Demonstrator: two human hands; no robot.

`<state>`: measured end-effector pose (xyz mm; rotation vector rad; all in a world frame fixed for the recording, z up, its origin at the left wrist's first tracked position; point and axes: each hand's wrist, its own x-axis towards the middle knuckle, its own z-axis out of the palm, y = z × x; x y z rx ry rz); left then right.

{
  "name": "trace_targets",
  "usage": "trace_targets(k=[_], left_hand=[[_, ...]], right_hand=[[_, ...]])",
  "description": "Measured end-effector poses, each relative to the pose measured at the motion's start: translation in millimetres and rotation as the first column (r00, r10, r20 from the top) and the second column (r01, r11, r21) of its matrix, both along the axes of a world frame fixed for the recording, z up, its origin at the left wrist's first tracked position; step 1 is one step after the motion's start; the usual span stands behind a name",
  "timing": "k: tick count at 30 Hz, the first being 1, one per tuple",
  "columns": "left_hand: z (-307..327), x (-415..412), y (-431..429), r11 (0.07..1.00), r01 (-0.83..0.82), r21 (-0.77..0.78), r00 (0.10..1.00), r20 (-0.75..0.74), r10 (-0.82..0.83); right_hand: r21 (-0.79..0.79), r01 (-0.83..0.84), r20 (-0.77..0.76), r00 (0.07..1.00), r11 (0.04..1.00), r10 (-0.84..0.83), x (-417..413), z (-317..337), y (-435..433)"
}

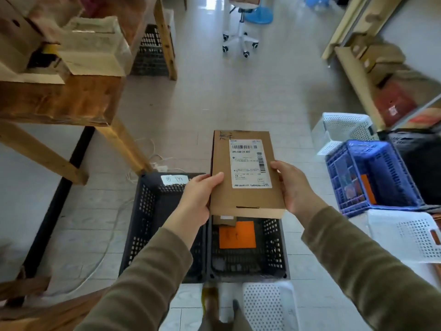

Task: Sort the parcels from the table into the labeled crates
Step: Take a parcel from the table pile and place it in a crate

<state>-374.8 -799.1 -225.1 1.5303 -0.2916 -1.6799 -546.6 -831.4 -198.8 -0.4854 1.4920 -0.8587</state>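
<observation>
Head view: the cardboard parcel (245,173) bears a white shipping label (249,163) with barcodes and a code starting 383 (the finer print is unreadable). Below it, the left black crate (148,211) has a handwritten white slip (174,179), and the right black crate (274,247), partly hidden, holds an orange card (237,235). The left hand (200,199) and right hand (291,187) clasp the parcel's long edges, thumbs on top.
</observation>
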Motion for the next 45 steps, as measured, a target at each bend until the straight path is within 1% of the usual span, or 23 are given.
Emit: trace_targets(k=[8, 11, 17, 24, 26, 30, 33, 35, 38, 41, 43, 44, 45], left_hand=[[-79, -6, -34, 0.993, 0.013, 0.121, 0.999, -0.048, -0.007], [-109, -12, -43, 0.985, -0.006, 0.172, 0.998, -0.061, 0.017], [-190, -24, -58, 0.970, -0.008, 0.244, 0.999, -0.038, 0.017], [-303, -46, -60, 0.932, 0.022, 0.362, 1.000, -0.026, -0.014], [-335, -51, -58, 0.920, 0.023, 0.391, 1.000, -0.004, -0.023], [-411, -69, -47, 0.892, 0.040, 0.451, 0.989, 0.108, -0.099], [-457, -83, -40, 0.857, -0.048, 0.513, 0.985, 0.167, -0.045], [-486, -94, -42, 0.816, -0.183, 0.548, 0.973, 0.220, 0.070], [-514, -105, -51, 0.735, -0.359, 0.575, 0.932, 0.259, 0.252], [-542, -114, -64, 0.711, -0.428, 0.557, 0.903, 0.280, 0.324], [-563, -116, -72, 0.705, -0.456, 0.543, 0.890, 0.255, 0.379], [-572, -115, -77, 0.711, -0.458, 0.533, 0.889, 0.258, 0.378], [-581, -115, -80, 0.729, -0.435, 0.529, 0.900, 0.270, 0.341]], right_hand=[[0.147, 0.011, 0.007, 1.000, 0.989, -0.012, -14, -86, -10], [0.179, 0.014, 0.048, 0.999, 0.984, -0.023, -18, -121, -7], [0.270, 0.034, 0.079, 0.995, 0.962, -0.058, -24, -211, -14], [0.376, 0.034, 0.057, 0.997, 0.926, -0.060, -47, -335, -24], [0.395, 0.022, 0.055, 0.997, 0.919, -0.048, -54, -367, -25], [0.438, -0.014, 0.016, 1.000, 0.899, 0.008, -63, -437, -26], [0.467, -0.041, -0.002, 0.999, 0.883, 0.047, -65, -480, -30], [0.467, -0.055, -0.020, 0.997, 0.882, 0.073, -65, -509, -36], [0.458, -0.074, -0.065, 0.991, 0.886, 0.117, -62, -543, -46], [0.435, -0.111, -0.133, 0.974, 0.894, 0.185, -58, -580, -56], [0.409, -0.146, -0.164, 0.959, 0.901, 0.230, -54, -601, -62], [0.396, -0.159, -0.169, 0.955, 0.904, 0.242, -51, -610, -66], [0.385, -0.168, -0.173, 0.953, 0.908, 0.249, -47, -618, -70]])
